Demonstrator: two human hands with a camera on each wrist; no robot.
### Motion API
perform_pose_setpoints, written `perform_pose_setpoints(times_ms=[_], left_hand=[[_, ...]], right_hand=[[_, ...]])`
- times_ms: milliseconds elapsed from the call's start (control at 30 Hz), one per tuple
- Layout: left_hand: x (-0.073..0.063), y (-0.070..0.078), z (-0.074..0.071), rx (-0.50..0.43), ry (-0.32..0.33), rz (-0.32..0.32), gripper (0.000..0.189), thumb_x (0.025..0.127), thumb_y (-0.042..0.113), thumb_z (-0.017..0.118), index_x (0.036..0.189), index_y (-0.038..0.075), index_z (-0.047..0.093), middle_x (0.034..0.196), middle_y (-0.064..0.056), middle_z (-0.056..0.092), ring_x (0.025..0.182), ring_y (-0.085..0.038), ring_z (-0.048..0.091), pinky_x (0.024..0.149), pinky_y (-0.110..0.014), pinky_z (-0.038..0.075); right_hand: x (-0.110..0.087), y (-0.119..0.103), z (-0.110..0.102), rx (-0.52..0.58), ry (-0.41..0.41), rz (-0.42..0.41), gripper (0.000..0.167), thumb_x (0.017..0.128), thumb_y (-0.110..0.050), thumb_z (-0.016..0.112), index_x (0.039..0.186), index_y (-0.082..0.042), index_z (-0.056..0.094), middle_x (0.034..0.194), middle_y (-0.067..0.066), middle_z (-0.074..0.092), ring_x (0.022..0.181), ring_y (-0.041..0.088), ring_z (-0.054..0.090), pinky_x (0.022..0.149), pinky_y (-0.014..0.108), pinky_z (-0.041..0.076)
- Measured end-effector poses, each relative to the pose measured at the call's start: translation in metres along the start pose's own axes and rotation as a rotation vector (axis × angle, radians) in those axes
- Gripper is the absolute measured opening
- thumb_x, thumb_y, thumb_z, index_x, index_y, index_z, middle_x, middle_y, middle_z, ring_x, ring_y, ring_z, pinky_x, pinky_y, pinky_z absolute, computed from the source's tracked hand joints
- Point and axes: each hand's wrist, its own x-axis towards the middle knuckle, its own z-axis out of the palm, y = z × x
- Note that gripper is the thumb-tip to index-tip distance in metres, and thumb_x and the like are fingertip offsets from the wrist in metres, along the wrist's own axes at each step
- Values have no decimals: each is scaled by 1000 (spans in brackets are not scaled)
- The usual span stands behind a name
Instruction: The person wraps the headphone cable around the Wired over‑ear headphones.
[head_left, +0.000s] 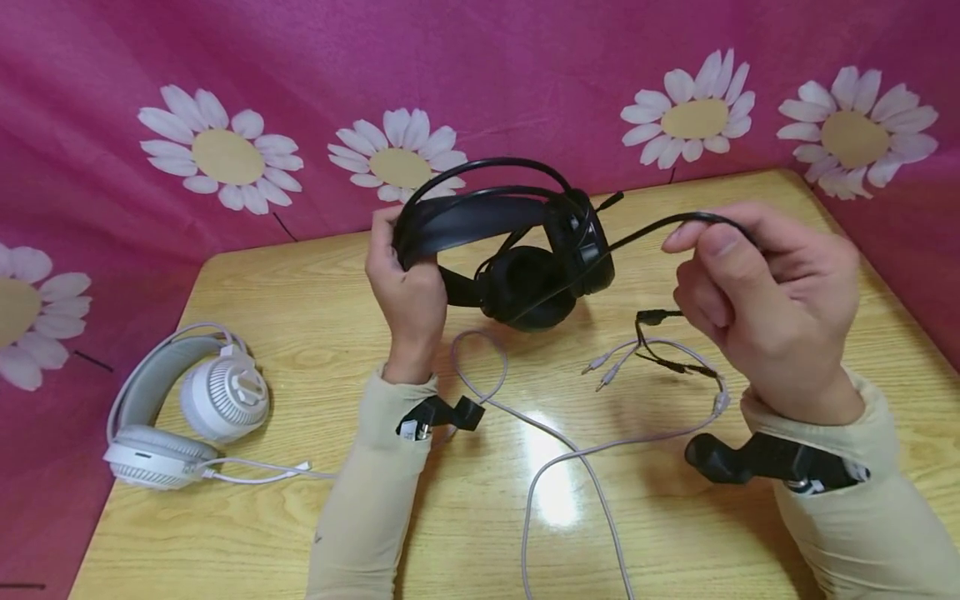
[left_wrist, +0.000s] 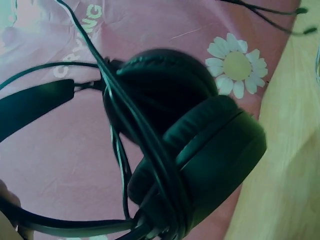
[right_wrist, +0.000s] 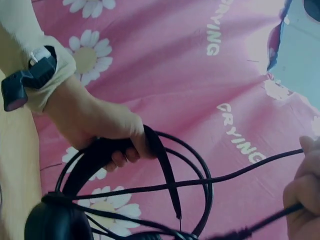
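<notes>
Black over-ear headphones [head_left: 588,250] are held above the table, and my left hand [head_left: 412,292] grips their headband on the left side. My right hand [head_left: 780,308] pinches a black cable [head_left: 652,223] between thumb and index finger, drawn out to the right of the ear cups. Other fingers of that hand curl round a second length of it in the right wrist view. Several cable strands [left_wrist: 145,135] cross the ear cups in the left wrist view. Below the right hand, a black cable splitter [head_left: 654,317] with thin branches shows over the table.
White headphones [head_left: 225,400] lie at the table's left. Their pale cable [head_left: 551,429] loops across the wooden table [head_left: 300,292], with white plugs [head_left: 606,382] near the right hand. A pink cloth [head_left: 525,83] with daisies hangs behind the table.
</notes>
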Motion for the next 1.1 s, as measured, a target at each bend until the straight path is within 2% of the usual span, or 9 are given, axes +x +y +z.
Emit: perform_pose_setpoints(times_ms=[100,233,333,533,667,733,833,933,1100], left_hand=[[0,2,-3,9,-34,6,21,87,-9,45,103,-16,57,100,-1,71,94,-6,66,93,-26,54],[3,5,-7,-3,-69,13,25,84,-8,41,102,-18,56,94,9,69,93,-5,65,91,-25,52],[4,7,-10,-40,-105,17,27,83,-8,40,103,-19,55,91,15,69,92,-5,64,90,-24,52],[5,10,-14,-74,-180,91,32,81,-3,39,104,-21,54,92,20,70,89,-4,65,88,-24,52],[7,10,-14,-126,-193,123,33,81,0,39,103,-22,53,91,19,70,86,-5,66,85,-24,53],[7,9,-14,-162,-186,124,29,81,1,40,99,-17,54,88,17,70,84,-5,66,82,-24,53],[8,9,-15,-225,-169,117,24,81,2,40,94,-2,61,84,14,70,80,-6,66,77,-24,54],[9,11,-15,-287,-158,118,29,81,3,41,95,13,64,83,12,69,78,-6,66,74,-24,54],[10,14,-17,-346,-159,121,29,84,5,40,95,15,65,84,8,71,76,-6,66,74,-24,56]], right_hand=[[5,-2,-1,-45,29,-25,19,96,15,50,95,32,58,51,8,42,44,11,32,39,21,22],[10,-2,-2,-111,48,-46,21,97,12,54,95,32,58,50,6,39,43,10,32,38,20,21],[13,-2,-3,-120,70,-43,21,97,11,55,94,32,57,50,6,39,42,11,32,38,21,21],[15,-3,-5,-104,95,-52,22,97,11,56,93,33,57,50,7,39,42,12,32,39,22,22],[15,-4,-8,-106,86,-72,24,96,10,59,93,33,57,50,7,39,42,12,33,39,22,24],[15,-5,-9,-104,92,-85,25,96,9,60,92,33,56,50,7,39,42,13,33,40,22,25],[17,-5,-10,-115,116,-100,26,95,8,62,91,33,56,50,8,40,42,13,34,41,23,26],[18,-4,-11,-150,123,-102,26,95,8,63,90,32,57,50,8,42,43,14,35,44,23,28],[19,-4,-13,-248,126,-99,25,92,6,68,88,30,60,53,6,46,46,13,37,47,23,29]])
